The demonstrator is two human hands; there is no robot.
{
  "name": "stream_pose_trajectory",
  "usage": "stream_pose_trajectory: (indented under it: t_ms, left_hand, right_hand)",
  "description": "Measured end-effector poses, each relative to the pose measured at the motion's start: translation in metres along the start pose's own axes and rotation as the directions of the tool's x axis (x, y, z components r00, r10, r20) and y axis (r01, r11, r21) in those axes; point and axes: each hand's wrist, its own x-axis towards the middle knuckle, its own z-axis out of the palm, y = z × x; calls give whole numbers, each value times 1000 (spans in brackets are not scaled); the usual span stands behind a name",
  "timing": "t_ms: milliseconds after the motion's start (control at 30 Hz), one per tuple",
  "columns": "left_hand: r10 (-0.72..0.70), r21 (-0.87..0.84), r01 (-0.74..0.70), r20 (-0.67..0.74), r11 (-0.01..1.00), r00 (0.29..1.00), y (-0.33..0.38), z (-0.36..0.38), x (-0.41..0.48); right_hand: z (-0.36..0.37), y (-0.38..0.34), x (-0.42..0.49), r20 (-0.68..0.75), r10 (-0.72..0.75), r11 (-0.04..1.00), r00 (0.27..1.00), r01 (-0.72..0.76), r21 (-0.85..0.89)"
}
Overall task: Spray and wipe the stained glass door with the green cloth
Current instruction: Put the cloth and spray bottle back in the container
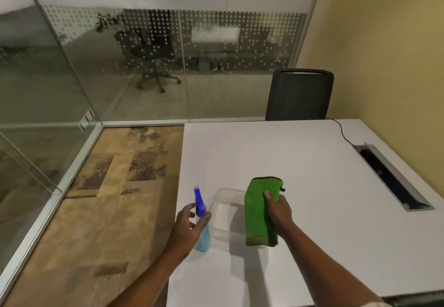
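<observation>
My left hand [189, 225] is wrapped around the neck of a spray bottle [203, 237] that has a blue trigger head and pale blue liquid. The bottle stands at the left edge of the white table [300, 162]. My right hand [280, 210] grips a folded green cloth [257, 213], which hangs down just right of the bottle, its lower end at the table top. The glass door [36, 85] stands to the far left, beyond a strip of floor, with metal fittings on its frame. Both hands are well away from the glass.
A clear plastic container [224, 213] sits on the table between bottle and cloth. A black office chair [300, 95] stands behind the table by the yellow wall. A cable slot [394, 177] is cut into the table's right side. A dotted glass partition [192, 54] closes the back.
</observation>
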Motion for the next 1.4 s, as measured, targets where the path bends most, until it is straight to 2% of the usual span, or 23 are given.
stream_pose_trajectory:
  t_ms: [133, 267, 367, 467, 633, 767, 900, 1167, 1300, 1400]
  left_hand:
    - [-21, 186, 25, -26, 982, 999, -3, 16, 9]
    - [-30, 172, 61, -176, 983, 984, -5, 33, 19]
    - [-7, 163, 59, -304, 985, 953, -9, 42, 22]
    - [-19, 167, 84, -358, 982, 934, -14, 44, 27]
    - [-36, 149, 98, -373, 984, 927, -23, 47, 35]
    - [-131, 89, 166, -313, 982, 941, -30, 46, 35]
    - [-68, 127, 130, -407, 983, 911, -26, 52, 30]
    - [-9, 134, 89, -508, 987, 862, -2, 44, 16]
    - [-50, 55, 83, -450, 995, 892, 29, 31, 12]
    - [8, 86, 31, -421, 996, 907, 57, 26, 11]
  right_hand:
    - [4, 15, 36, 97, 82, 995, 992, -75, -64]
    - [9, 30, 59, 157, 123, 983, 980, -99, -156]
    - [12, 33, 71, 145, 140, 958, 980, -97, -269]
    - [17, 35, 79, 124, 162, 929, 979, -109, -354]
    - [27, 40, 85, 96, 201, 913, 975, -151, -379]
    - [36, 45, 89, 97, 248, 915, 964, -201, -349]
    - [41, 49, 88, 97, 285, 927, 954, -248, -280]
    - [45, 70, 91, 105, 359, 915, 927, -328, -233]
    - [43, 71, 89, 95, 301, 927, 949, -267, -265]
    - [45, 72, 87, 99, 225, 931, 969, -184, -315]
